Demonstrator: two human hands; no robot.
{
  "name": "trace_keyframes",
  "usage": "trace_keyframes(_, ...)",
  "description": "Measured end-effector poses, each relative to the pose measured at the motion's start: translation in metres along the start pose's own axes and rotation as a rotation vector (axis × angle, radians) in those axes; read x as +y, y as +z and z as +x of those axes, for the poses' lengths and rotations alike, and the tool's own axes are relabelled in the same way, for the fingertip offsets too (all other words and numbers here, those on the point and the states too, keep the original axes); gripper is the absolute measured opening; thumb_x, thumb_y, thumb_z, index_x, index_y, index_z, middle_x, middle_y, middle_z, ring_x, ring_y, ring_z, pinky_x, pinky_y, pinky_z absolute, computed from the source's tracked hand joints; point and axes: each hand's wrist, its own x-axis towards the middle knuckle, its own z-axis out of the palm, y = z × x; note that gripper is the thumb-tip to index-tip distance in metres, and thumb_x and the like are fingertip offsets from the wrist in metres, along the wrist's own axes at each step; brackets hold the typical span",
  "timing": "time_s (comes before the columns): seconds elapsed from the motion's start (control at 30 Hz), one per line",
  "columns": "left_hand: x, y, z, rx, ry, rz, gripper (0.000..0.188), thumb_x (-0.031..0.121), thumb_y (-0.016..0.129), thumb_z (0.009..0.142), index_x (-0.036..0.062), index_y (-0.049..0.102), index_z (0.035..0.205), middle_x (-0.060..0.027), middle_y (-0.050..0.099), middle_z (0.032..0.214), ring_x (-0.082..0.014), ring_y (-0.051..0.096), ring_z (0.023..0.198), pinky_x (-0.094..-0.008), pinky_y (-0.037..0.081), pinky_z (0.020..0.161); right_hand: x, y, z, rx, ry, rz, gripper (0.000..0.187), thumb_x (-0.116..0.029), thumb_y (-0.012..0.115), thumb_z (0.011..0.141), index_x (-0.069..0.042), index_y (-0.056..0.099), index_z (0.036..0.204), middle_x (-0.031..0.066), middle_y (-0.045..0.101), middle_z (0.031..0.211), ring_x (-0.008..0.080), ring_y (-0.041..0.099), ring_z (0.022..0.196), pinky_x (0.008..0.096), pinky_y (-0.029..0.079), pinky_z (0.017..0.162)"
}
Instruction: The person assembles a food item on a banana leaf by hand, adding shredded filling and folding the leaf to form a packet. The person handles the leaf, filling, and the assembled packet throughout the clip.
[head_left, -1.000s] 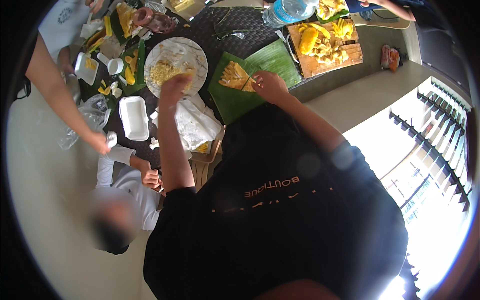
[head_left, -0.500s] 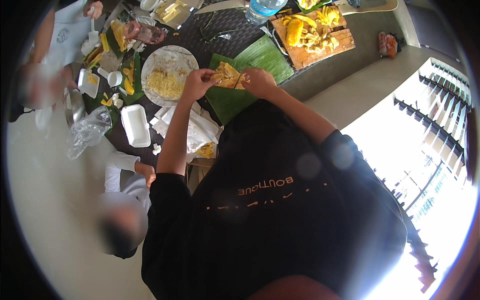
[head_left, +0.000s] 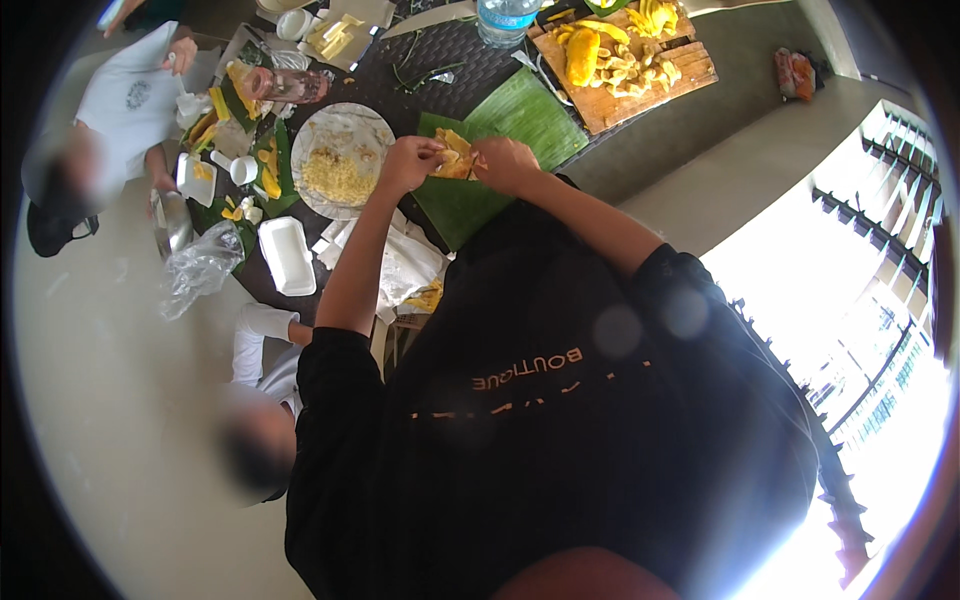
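Note:
Both my hands meet over a golden-brown, flaky-looking piece of food [head_left: 454,160] at the middle of the table. My left hand [head_left: 411,165] pinches its left edge between thumb and fingers. On the other side, my right hand [head_left: 506,164] has its fingers closed on the right edge, with the fingertips partly hidden. Under the food lies a green banana leaf [head_left: 452,210], stretching out to the upper right. A marble-patterned plate [head_left: 345,120] holding a crumbly yellow heap [head_left: 337,178] sits left of my left hand.
A wooden board [head_left: 603,113] bearing yellow fruit pieces [head_left: 628,70] stands beyond my right hand, beside a water bottle [head_left: 505,22]. A white foam tray [head_left: 286,257], clear plastic bag [head_left: 205,268] and crumpled white paper [head_left: 400,265] lie leftward. Two people [head_left: 130,95] [head_left: 268,345] are at the left.
My right hand has shifted slightly left, closer to my left hand, covering more of the food. The table things sit a little further right in view. The person at upper left has moved an arm.

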Motion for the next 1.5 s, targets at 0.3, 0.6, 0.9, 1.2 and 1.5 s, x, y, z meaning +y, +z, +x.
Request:
trace_keyframes(0.3,0.011,0.000,-0.001,0.109,0.025,0.168,0.021,0.017,0.076,0.078,0.0033,0.074,0.094,-0.0125,0.072,0.082,-0.0204,0.070,0.075,-0.0312,0.054,0.069,0.007,-0.001,0.000,0.020,-0.064,-0.039,0.027,-0.022,0.059,0.081,-0.014,0.066,0.106,0.0078,0.069,0.097,0.0287,0.066,0.094,0.0436,0.054,0.081)
trace_keyframes(0.6,0.014,0.003,-0.005,0.207,-0.009,0.289,0.022,0.021,0.077,0.075,0.0050,0.074,0.091,-0.0123,0.072,0.082,-0.0240,0.071,0.076,-0.0335,0.054,0.070,0.000,-0.007,0.003,-0.028,-0.050,-0.102,0.027,-0.019,0.058,0.081,-0.015,0.068,0.106,0.0090,0.067,0.106,0.0296,0.065,0.100,0.0431,0.053,0.083)
trace_keyframes(0.9,0.024,0.012,-0.011,0.262,-0.050,0.338,0.023,0.021,0.075,0.074,0.0055,0.073,0.091,-0.0123,0.072,0.083,-0.0261,0.071,0.078,-0.0359,0.055,0.072,-0.002,0.003,0.009,0.027,-0.138,-0.149,0.020,-0.019,0.060,0.081,-0.014,0.069,0.099,0.0077,0.067,0.102,0.0288,0.066,0.097,0.0418,0.054,0.081)
trace_keyframes(1.2,0.029,0.010,-0.014,0.267,-0.038,0.298,0.022,0.019,0.072,0.074,0.0048,0.073,0.091,-0.0132,0.072,0.083,-0.0276,0.070,0.078,-0.0367,0.054,0.071,-0.008,0.010,0.013,0.008,-0.115,-0.169,0.018,-0.022,0.065,0.081,-0.011,0.068,0.095,0.0089,0.066,0.100,0.0292,0.067,0.095,0.0425,0.054,0.080)
trace_keyframes(1.5,0.032,0.011,-0.015,0.246,-0.007,0.375,0.020,0.021,0.072,0.076,0.0067,0.074,0.089,-0.0133,0.071,0.086,-0.0304,0.069,0.081,-0.0392,0.053,0.072,-0.014,0.008,0.014,-0.011,-0.050,-0.156,0.020,-0.023,0.067,0.080,-0.011,0.068,0.095,0.0092,0.068,0.100,0.0291,0.067,0.095,0.0419,0.054,0.080)
